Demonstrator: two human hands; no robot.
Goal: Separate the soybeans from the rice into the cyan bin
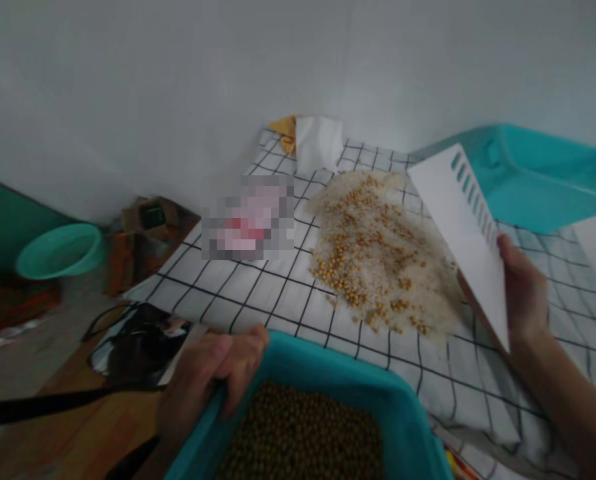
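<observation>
My left hand (213, 373) is closed on the rim of the near teal basin (328, 363), which holds only soybeans (303, 433). Centre: the mixed pile (378, 253) of rice and soybeans lies on the checked cloth (238, 293); by my estimate, many beans are unsorted. My right hand (525, 290) grips the white slotted board (465, 227) beside the pile.

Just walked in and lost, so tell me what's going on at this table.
The left hand grips the rim of a teal tub of brown beans. The right hand holds a white slotted board tilted beside a pile of rice mixed with beans, spread on a checked cloth. A second teal tub sits behind.
</observation>
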